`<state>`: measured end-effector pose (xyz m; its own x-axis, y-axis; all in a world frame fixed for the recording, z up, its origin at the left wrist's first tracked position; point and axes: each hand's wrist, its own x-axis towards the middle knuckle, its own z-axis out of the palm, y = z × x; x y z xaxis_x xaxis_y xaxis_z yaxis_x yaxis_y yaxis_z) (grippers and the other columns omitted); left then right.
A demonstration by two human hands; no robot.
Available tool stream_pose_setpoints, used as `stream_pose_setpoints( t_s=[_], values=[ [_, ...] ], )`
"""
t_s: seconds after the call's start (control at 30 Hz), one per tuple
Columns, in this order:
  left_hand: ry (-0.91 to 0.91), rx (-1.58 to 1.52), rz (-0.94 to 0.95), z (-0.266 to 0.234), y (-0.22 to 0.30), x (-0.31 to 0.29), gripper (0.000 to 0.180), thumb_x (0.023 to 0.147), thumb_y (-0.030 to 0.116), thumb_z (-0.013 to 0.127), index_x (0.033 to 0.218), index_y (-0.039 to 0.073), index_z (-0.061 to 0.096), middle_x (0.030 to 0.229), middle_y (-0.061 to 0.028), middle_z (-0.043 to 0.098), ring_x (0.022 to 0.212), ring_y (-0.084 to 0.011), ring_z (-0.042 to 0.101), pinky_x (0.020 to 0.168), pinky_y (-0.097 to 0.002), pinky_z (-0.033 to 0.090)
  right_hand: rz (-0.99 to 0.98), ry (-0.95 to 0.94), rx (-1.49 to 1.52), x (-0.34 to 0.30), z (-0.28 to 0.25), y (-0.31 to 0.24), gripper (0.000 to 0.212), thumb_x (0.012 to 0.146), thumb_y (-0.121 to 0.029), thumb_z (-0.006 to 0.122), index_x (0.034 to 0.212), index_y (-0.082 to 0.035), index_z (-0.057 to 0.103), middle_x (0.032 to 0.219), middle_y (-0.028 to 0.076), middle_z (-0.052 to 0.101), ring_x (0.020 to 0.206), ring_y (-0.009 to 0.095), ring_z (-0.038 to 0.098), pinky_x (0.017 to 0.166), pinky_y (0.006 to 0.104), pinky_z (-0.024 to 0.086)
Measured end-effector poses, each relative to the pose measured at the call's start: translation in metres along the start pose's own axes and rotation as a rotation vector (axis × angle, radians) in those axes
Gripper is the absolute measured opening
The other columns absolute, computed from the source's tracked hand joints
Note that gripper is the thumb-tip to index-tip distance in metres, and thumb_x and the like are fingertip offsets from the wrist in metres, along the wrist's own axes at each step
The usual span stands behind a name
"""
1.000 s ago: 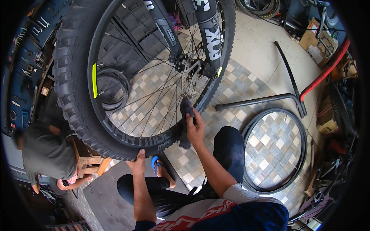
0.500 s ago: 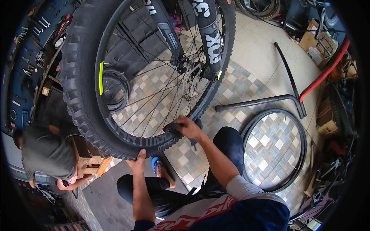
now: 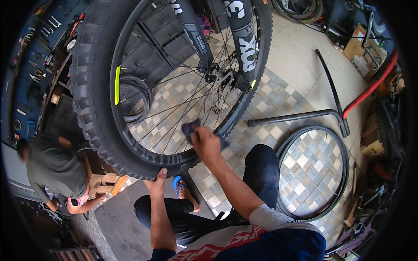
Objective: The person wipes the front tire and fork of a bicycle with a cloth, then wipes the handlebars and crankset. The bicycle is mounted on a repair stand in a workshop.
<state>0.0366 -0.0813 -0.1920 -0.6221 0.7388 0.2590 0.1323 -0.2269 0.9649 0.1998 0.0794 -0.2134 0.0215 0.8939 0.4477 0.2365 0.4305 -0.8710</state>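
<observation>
A bicycle wheel with a black knobby tire [image 3: 89, 87] stands large before me, held in a black fork [image 3: 242, 37]. My left hand [image 3: 157, 182] is closed on the tire's lower edge, its thumb up on the sidewall. In my right hand [image 3: 208, 147], a dark cloth [image 3: 190, 129] is bunched between the fingers. That hand is at the lower right of the rim, in front of the spokes. Behind it, part of the rim and sidewall is hidden. A disc brake rotor [image 3: 216, 96] shows at the hub.
Two thin black tires [image 3: 346, 174] lie on the tiled floor to the right. Beyond them is a black and red tubular stand [image 3: 300, 114]. At the left, another person [image 3: 58, 167] bends by a wooden stool [image 3: 102, 179]. Tools hang on a blue board [image 3: 30, 87].
My right hand has moved with the cloth slightly up and left, off the sidewall toward the spokes. My left hand keeps its hold. The view has shifted a little.
</observation>
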Motion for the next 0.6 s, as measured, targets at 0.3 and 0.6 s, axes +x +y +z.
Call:
stream_pose_setpoints(
  t_s=[0.3, 0.6],
  values=[
    [0.015, 0.033, -0.009, 0.005, -0.011, -0.004, 0.05, 0.075, 0.01, 0.085, 0.118, -0.004, 0.063, 0.111, -0.0074, 0.067, 0.1, -0.0179, 0.062, 0.096, -0.0338, 0.048, 0.015, -0.114, 0.07, -0.041, 0.009, -0.002, 0.023, 0.085, -0.004, 0.072, 0.108, -0.005, 0.07, 0.089, 0.015, 0.067, 0.082, 0.037, 0.067, 0.071, 0.0401, 0.055],
    [0.033, 0.015, 0.007, 0.006, -0.01, -0.005, 0.053, 0.076, 0.01, 0.085, 0.121, -0.003, 0.061, 0.11, -0.007, 0.067, 0.099, -0.0172, 0.062, 0.095, -0.0332, 0.048, 0.754, 0.098, 0.967, 0.004, -0.013, 0.068, 0.019, 0.098, -0.023, 0.07, 0.092, -0.005, 0.071, 0.079, -0.004, 0.064, 0.069, 0.005, 0.055, 0.062, 0.0226, 0.044]
  ],
)
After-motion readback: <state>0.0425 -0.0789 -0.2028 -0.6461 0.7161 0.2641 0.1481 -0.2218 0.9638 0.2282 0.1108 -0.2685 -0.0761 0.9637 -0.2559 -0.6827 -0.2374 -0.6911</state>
